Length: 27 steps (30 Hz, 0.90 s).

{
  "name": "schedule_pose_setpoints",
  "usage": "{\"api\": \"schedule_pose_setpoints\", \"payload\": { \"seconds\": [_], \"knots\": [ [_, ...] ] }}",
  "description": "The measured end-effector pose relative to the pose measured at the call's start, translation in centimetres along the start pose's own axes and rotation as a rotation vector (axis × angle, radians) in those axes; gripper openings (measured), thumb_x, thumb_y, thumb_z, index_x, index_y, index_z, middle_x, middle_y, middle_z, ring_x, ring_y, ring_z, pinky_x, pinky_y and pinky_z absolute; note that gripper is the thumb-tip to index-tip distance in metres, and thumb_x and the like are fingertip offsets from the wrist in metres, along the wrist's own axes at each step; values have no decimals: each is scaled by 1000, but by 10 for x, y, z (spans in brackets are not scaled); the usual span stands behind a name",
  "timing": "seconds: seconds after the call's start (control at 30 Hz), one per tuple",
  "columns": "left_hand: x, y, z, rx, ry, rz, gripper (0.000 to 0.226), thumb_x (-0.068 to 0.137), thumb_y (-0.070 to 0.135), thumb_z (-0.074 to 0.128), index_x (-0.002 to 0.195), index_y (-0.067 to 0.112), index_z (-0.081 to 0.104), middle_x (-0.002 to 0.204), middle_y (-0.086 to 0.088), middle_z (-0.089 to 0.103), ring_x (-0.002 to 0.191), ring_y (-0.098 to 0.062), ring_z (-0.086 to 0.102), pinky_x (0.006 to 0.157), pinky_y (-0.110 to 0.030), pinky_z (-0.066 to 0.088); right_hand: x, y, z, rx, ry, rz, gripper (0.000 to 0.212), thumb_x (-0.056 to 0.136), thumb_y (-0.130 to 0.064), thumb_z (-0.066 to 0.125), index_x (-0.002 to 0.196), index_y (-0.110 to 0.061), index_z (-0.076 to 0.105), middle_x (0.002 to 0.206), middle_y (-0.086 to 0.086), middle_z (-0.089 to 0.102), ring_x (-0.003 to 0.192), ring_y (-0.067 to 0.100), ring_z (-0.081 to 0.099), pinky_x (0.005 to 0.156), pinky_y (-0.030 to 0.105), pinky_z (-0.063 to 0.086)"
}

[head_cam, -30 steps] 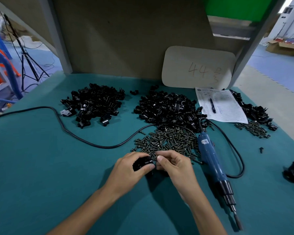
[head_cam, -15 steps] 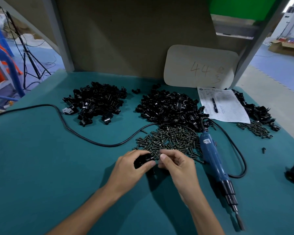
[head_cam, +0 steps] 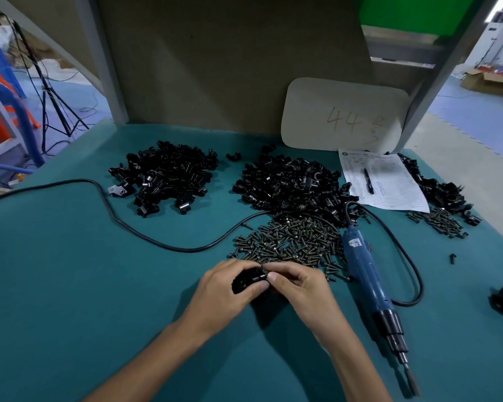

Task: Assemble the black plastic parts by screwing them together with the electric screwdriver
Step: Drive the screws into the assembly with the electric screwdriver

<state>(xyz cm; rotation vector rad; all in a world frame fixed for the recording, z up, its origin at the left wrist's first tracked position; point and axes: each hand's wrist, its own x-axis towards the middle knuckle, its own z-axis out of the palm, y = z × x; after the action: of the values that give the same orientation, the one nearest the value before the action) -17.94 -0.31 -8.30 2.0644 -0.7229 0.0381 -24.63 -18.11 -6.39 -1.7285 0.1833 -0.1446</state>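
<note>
While the left hand (head_cam: pixel 230 288) grips a black part (head_cam: pixel 249 281), the right hand (head_cam: pixel 299 288) pinches at its right end, fingertips touching. Just right of both hands, the screwdriver (head_cam: pixel 366 274) lies untouched on the worktop (head_cam: pixel 70 285).

It was a factory assembly bench: heaps of black plastic parts (head_cam: pixel 288 184), a screw pile (head_cam: pixel 291 242) at centre, cartons (head_cam: pixel 491 79) upper right.
</note>
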Motion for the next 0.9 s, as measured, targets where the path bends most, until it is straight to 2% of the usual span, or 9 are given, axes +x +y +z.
{"api": "schedule_pose_setpoints", "payload": {
  "seconds": [0.07,0.17,0.3,0.4,0.47,0.6,0.73,0.8,0.9],
  "knots": [
    [0,-1,1,65,-10,12,36,89,54,68,118,31,68,108,26,63,103,4,56,89,-10,40,0,0,-2,18,-19,10,27,98,-3,66,108,-25,77,104,-8,79,98,8,74,83,20,56],
    [0,-4,3,127,-68,31,44,91,63,57,121,32,67,113,24,60,106,5,51,93,-11,38,2,2,-6,3,-5,38,22,97,-4,67,108,-20,76,99,-4,78,89,10,73,78,22,56],
    [-1,-4,4,156,-58,61,47,92,64,53,123,31,67,112,23,58,106,6,48,91,-5,33,2,3,-10,-110,-33,53,9,100,-18,66,94,-20,73,87,1,74,78,13,69,70,27,57],
    [-4,-2,5,193,-43,105,46,93,60,54,122,28,68,110,20,60,102,2,49,88,-10,37,2,1,-11,-394,-71,1,22,103,-39,56,88,-26,65,82,4,68,74,19,64,67,37,55],
    [-5,-1,5,225,-49,137,46,94,58,52,122,25,69,110,17,62,100,-3,52,87,-19,46,2,-2,-11,-510,-95,-30,29,105,-44,50,85,-26,59,77,1,65,68,11,58,65,36,50],
    [-6,2,5,251,-49,193,46,97,53,51,122,19,68,111,10,64,97,-11,54,83,-31,52,4,-6,-8,-549,-93,-52,42,108,-45,42,73,-21,50,66,-4,56,61,4,47,62,36,43],
    [-6,6,4,260,-64,183,45,98,54,49,120,19,67,110,11,64,98,-12,54,83,-34,53,2,-7,-5,-570,-78,-72,44,108,-48,38,67,-35,47,64,-21,56,59,2,49,56,21,36],
    [-6,7,4,281,-58,198,45,98,54,49,118,19,67,108,10,65,96,-12,55,81,-33,53,2,-9,-4,-582,-71,-68,46,108,-50,36,64,-42,49,61,-22,55,57,0,48,53,20,34],
    [-6,9,2,284,-55,191,43,98,53,50,117,19,68,108,11,65,95,-11,54,81,-30,51,2,-9,-4,-560,-56,-45,49,106,-55,36,63,-35,49,56,-17,52,52,3,44,53,25,33]
  ]
}}
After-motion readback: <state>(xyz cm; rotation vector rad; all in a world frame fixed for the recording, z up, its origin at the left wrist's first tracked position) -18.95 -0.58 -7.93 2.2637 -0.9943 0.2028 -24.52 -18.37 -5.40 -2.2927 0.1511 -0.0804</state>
